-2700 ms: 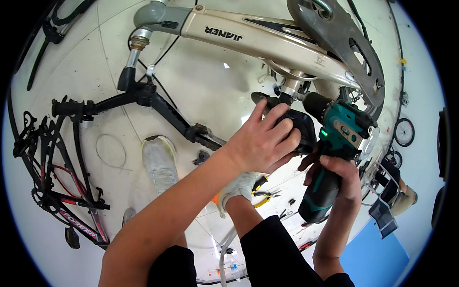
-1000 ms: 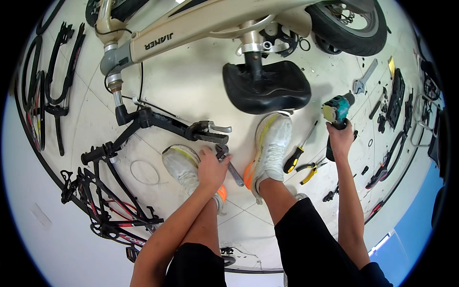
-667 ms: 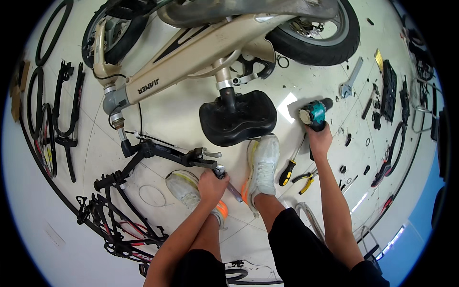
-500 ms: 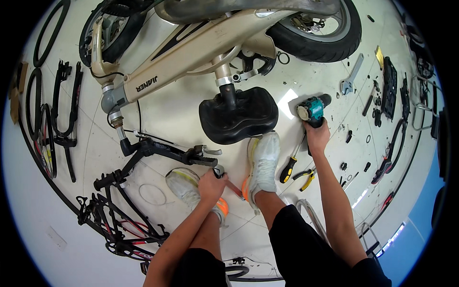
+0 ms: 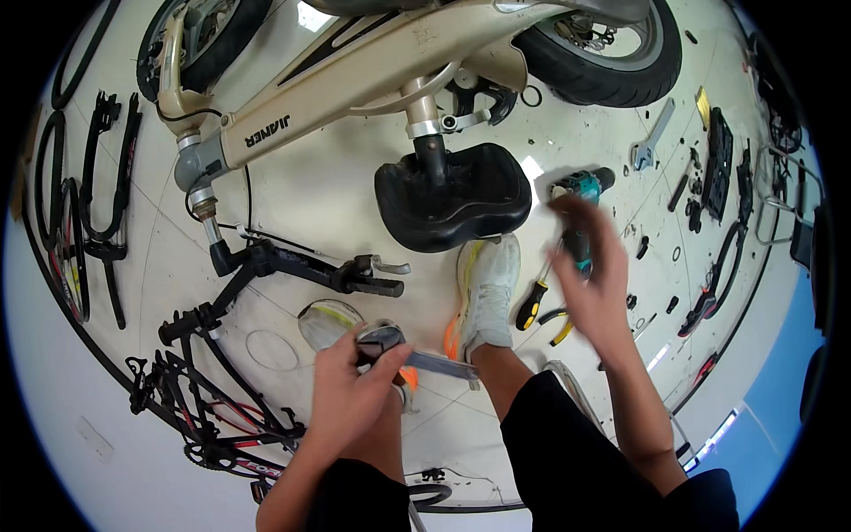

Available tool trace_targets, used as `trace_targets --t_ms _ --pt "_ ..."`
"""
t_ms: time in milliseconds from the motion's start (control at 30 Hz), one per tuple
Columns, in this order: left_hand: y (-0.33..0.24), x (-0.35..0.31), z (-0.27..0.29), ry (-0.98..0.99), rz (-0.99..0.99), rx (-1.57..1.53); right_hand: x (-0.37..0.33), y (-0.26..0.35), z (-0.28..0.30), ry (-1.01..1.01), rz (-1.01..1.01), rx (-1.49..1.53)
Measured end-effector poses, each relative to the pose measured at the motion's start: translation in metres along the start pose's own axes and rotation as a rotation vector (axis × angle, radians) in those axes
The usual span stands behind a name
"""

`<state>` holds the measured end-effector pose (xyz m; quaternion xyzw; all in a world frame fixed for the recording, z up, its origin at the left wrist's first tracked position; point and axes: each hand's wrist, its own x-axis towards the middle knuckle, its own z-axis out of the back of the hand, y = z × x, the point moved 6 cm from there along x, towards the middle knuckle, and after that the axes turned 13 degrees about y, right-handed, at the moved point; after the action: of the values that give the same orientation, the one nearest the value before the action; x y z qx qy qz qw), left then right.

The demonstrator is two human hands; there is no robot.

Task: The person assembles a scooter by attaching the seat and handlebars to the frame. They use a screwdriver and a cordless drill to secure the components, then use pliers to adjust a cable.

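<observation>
My left hand (image 5: 350, 386) is closed around a metal part (image 5: 439, 363) with a rounded dark head and a flat grey bar reaching right over my shoes; its exact kind is unclear. My right hand (image 5: 596, 288), slightly blurred, has its fingers apart and nothing in them. It hovers just in front of a teal and black cordless drill (image 5: 581, 184) lying on the floor, partly hiding it. Beside that hand lie a yellow and black screwdriver (image 5: 532, 304) and yellow-handled pliers (image 5: 560, 330).
A beige electric bike (image 5: 355, 84) lies on its side ahead, its black saddle (image 5: 454, 199) toward me. Bike frames (image 5: 217, 426) and a fork (image 5: 108, 239) lie left. An adjustable wrench (image 5: 651, 137) and several small parts lie right. My shoes (image 5: 489, 288) stand between.
My right hand has let go of the drill and drawn back toward me, leaving it on the floor. My left hand has moved slightly nearer, turning the metal part.
</observation>
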<state>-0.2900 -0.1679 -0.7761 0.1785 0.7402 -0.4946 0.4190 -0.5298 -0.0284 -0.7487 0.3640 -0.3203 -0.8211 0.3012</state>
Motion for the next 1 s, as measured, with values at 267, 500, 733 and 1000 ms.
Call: trace_targets --t_ms 267,500,733,1000 --pt "-0.097 0.005 -0.015 0.215 -0.394 -0.136 0.021 0.102 -0.032 0.679 0.025 0.042" --pt "-0.025 0.069 0.086 -0.475 -0.473 0.155 0.102 0.074 0.007 0.552 -0.146 -0.315" --pt "0.050 0.117 0.102 -0.509 -0.457 0.740 0.125 0.062 -0.003 0.560 -0.205 -0.553" --pt "0.056 0.118 0.104 -0.520 -0.640 0.798 0.122 0.080 -0.012 0.390 0.071 -0.829"
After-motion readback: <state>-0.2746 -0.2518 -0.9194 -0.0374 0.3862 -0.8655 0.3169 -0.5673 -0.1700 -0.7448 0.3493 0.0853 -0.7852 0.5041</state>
